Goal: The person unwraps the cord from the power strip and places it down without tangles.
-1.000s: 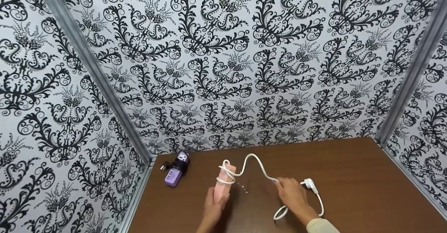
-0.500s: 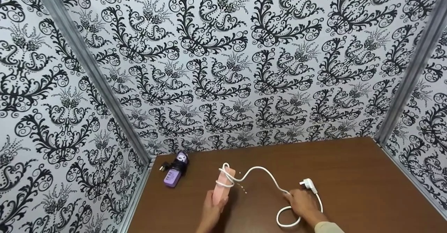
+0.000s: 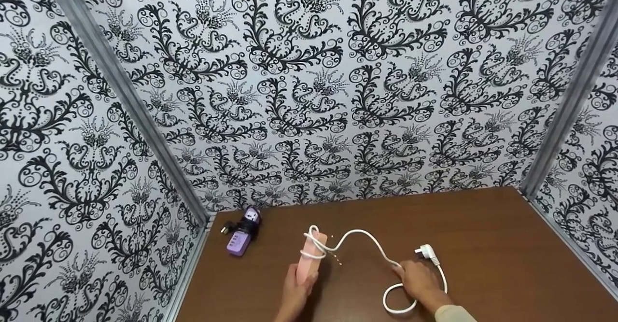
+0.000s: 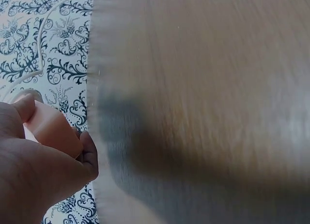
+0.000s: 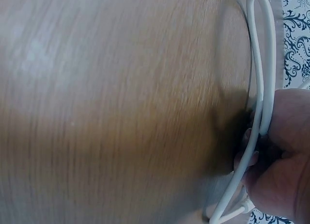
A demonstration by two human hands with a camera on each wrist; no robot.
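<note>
My left hand [image 3: 294, 293] grips the lower end of a pink power strip [image 3: 308, 266], held tilted above the brown table [image 3: 357, 288]. In the left wrist view, fingers and thumb wrap round the pink strip [image 4: 57, 129]. A white cord [image 3: 359, 231] loops round the strip's upper part and runs in a slack arc to the right. My right hand [image 3: 419, 279] holds this cord, with a loop hanging beside the fingers. White cord [image 5: 256, 73] also passes through the right hand [image 5: 286, 151] in the right wrist view. The white plug [image 3: 427, 252] lies just beyond that hand.
A purple power strip [image 3: 238, 243] with a black cord [image 3: 248, 225] wound round it lies at the table's back left. Black-and-white patterned walls [image 3: 309, 95] enclose the table, with grey metal posts [image 3: 130, 100] at the corners.
My right hand has moved slightly right and toward me along with the cord, whose arc has become lower and flatter. The left hand and pink power strip stay nearly still.
</note>
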